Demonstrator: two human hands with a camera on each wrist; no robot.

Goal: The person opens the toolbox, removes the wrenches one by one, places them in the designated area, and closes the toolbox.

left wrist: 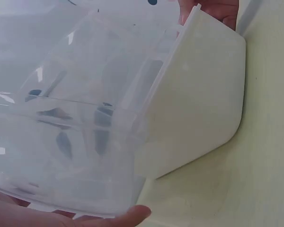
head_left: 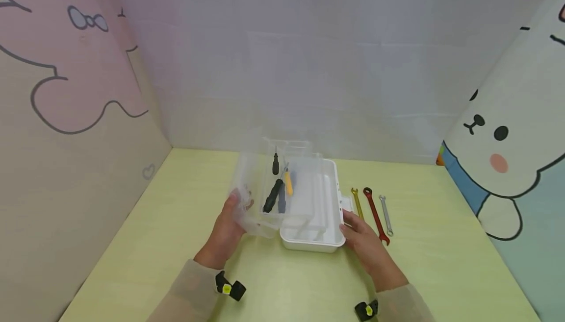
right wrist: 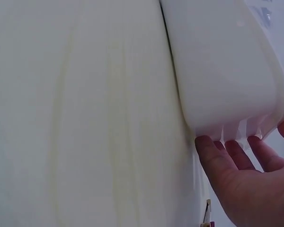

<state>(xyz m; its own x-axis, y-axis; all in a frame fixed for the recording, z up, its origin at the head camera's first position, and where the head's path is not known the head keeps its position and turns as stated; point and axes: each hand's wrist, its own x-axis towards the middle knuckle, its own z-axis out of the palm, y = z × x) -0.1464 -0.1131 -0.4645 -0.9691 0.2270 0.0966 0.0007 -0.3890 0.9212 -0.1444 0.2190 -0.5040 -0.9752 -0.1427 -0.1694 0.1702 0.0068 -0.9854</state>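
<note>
A white plastic storage box (head_left: 328, 236) stands on the table, its clear lid (head_left: 244, 170) swung up on the left. My left hand (head_left: 226, 231) grips the lid's outer edge, thumb on the near side. Between lid and base, a clear tray (head_left: 304, 208) overlaps the box. In it lie a small black screwdriver (head_left: 275, 164), a larger black-handled screwdriver (head_left: 273, 195), a yellow-handled tool (head_left: 289, 184) and a dark grey piece (head_left: 281, 200). My right hand (head_left: 364, 241) holds the box's right side, fingertips along the wall and thumb at the rim (right wrist: 283, 85).
Right of the box lie a yellow wrench (head_left: 357, 203), a red wrench (head_left: 376, 215) and a silver wrench (head_left: 386, 215). A white latch flap (head_left: 347, 203) sticks out from the box's right side. Cloth-covered walls (head_left: 309, 91) border the table (head_left: 176, 199) at the back and sides.
</note>
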